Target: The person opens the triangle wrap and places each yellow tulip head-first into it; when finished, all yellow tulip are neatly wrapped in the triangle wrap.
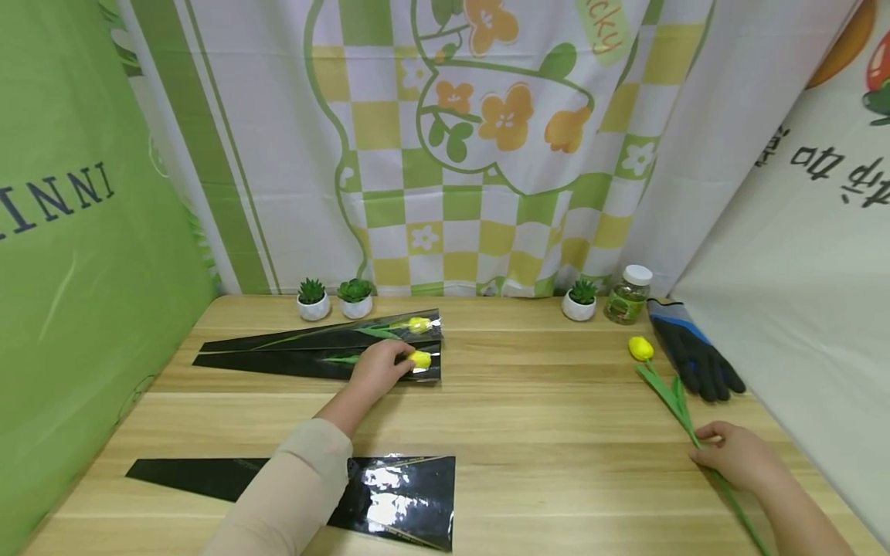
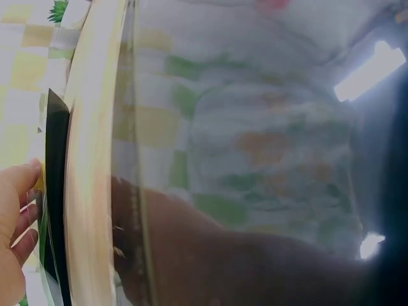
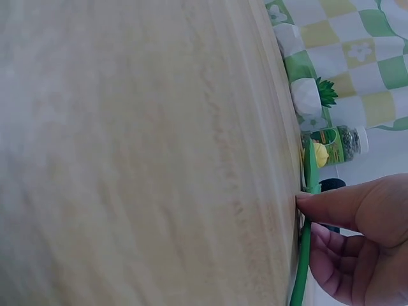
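My left hand [image 1: 389, 369] reaches across the wooden table [image 1: 542, 401] and grips a yellow tulip [image 1: 421, 359] wrapped in a black sleeve [image 1: 292, 361]. In the left wrist view the fingers [image 2: 18, 217] curl at the sleeve's edge [image 2: 56, 166]. A second sleeved tulip [image 1: 419, 325] lies just behind it. My right hand [image 1: 709, 449] pinches the green stem [image 1: 673, 400] of a loose yellow tulip [image 1: 641, 348] lying at the right. The right wrist view shows thumb and fingers [image 3: 344, 204] closed on that stem [image 3: 306, 245], with the bud [image 3: 320, 154] beyond.
An empty black sleeve [image 1: 396, 502] lies flat near the front edge, partly under my left forearm. A black glove [image 1: 695, 359] and a lidded jar [image 1: 628, 295] sit at the back right. Three small potted plants [image 1: 313, 300] [image 1: 355, 298] [image 1: 579, 300] line the curtain.
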Tool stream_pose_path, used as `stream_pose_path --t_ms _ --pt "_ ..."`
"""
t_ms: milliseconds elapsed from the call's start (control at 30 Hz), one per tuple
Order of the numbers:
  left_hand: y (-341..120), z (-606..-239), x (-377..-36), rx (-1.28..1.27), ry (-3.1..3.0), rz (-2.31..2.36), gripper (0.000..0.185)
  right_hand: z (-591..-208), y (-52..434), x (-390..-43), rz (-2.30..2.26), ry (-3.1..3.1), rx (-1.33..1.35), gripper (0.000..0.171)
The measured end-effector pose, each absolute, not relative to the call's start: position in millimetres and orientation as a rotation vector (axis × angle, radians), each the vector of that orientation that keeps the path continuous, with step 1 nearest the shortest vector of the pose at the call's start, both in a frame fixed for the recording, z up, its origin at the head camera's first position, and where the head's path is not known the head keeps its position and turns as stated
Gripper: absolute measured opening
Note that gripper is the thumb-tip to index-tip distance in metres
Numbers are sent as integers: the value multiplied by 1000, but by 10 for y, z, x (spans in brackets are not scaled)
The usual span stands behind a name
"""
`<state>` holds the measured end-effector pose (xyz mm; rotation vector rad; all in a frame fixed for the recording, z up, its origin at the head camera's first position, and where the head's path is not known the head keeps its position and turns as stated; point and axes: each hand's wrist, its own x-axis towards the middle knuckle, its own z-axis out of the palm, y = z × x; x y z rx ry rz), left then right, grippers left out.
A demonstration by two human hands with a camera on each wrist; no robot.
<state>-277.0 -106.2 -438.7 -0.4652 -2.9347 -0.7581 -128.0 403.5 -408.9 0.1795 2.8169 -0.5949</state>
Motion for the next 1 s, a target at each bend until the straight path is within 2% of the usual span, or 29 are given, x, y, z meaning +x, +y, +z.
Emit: stream_pose_path --t_ms 500,1000 --pt "-1108 -4306 -2668 -561 -2867 -775 30 -4139 4027 -1268 -690 2810 208 52" --pt "-1275 -4257 -2060 -628 -2799 -1111 24 -4054 3636 -1320 -1079 2728 195 53"
